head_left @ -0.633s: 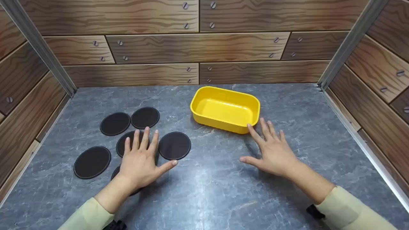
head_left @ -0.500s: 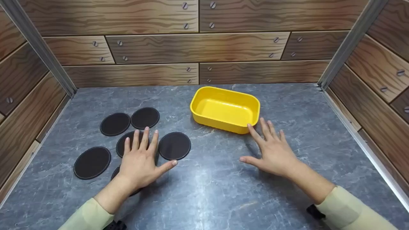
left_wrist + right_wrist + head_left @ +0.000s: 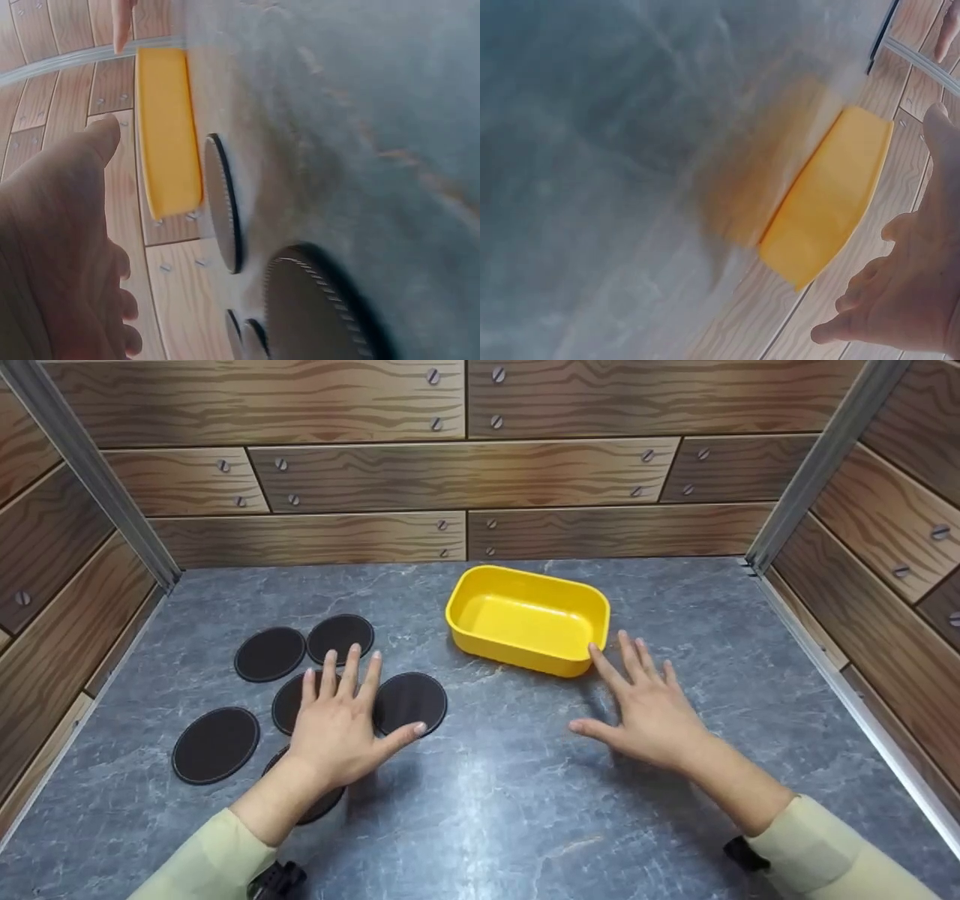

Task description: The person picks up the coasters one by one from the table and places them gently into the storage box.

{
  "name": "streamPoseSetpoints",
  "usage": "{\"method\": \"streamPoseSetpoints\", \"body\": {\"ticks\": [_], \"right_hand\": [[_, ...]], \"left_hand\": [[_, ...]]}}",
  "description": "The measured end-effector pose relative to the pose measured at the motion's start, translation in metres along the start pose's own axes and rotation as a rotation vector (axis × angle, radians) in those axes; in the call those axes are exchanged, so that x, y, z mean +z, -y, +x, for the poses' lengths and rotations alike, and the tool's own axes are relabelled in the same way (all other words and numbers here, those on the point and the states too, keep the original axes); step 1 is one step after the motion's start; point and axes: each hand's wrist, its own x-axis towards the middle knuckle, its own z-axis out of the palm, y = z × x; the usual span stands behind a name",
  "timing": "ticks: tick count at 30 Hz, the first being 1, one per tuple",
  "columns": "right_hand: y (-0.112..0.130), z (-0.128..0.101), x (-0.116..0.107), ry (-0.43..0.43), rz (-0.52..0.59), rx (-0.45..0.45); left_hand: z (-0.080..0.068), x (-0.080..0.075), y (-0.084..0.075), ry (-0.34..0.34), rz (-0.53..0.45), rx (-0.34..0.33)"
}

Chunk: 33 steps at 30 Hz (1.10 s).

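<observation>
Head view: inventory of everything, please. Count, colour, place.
Table: one, grey marbled, centre.
Discs: six, black with pale stitched rims, table's left half; some partly hidden.
Bin: one, yellow, towards the back, right of centre.
Walls: three, brown plank pattern; left, back, right.
Posts: two, grey, back corners.
Wrist devices: two, black, one by each cuff.
Sleeves: two, pale yellow-green, bottom left and right.
Left hand: one, bare, above discs.
Right hand: one, bare, near bin's right end.
</observation>
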Motion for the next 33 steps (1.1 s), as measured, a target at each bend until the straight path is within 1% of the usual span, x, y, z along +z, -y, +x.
{"method": "streamPoseSetpoints", "body": {"ticks": [4, 8, 11, 15, 20, 22, 25, 29, 33], "right_hand": [[-0.001, 0.007, -0.010, 0.007, 0.021, 0.018], [-0.003, 0.017, -0.019, 0.011, 0.036, 0.034], [-0.005, 0.027, -0.023, 0.011, 0.049, 0.044], [-0.007, 0.041, -0.024, 0.021, 0.054, 0.059], [-0.009, 0.057, -0.023, 0.037, 0.049, 0.079], [-0.010, 0.063, -0.021, 0.043, 0.056, 0.081], [-0.012, 0.070, -0.018, 0.051, 0.075, 0.078], [-0.016, 0.077, -0.013, 0.078, 0.100, 0.078], [-0.020, 0.079, -0.008, 0.099, 0.120, 0.088]], "left_hand": [[0.018, -0.008, -0.007, 0.021, 0.001, 0.009], [0.043, -0.017, -0.016, 0.049, 0.002, 0.031], [0.063, -0.020, -0.022, 0.073, -0.003, 0.050], [0.089, -0.020, -0.029, 0.102, -0.024, 0.061], [0.116, -0.011, -0.036, 0.127, -0.066, 0.067], [0.123, -0.007, -0.038, 0.137, -0.084, 0.069], [0.130, -0.002, -0.042, 0.156, -0.104, 0.064], [0.135, 0.003, -0.046, 0.173, -0.112, 0.072], [0.136, 0.006, -0.050, 0.188, -0.111, 0.088]]}}
